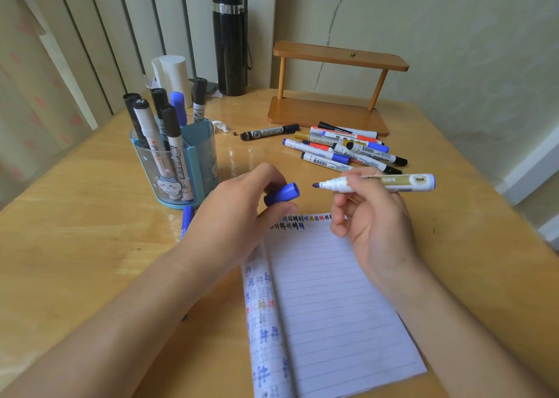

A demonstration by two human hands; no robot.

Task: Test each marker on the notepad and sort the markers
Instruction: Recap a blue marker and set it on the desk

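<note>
Testing step: right hand (372, 213) grips uncapped white-barrelled blue marker (381, 183), left hand (242, 204) pinches blue plastic cap (282, 194); next, tip down to lined paper notepad (332, 301).

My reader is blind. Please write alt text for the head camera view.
Above a lined notepad, the right hand holds an uncapped blue marker and the left hand pinches a blue cap. Loose markers lie behind on the wooden table; a blue holder with more markers stands at the left.
</note>
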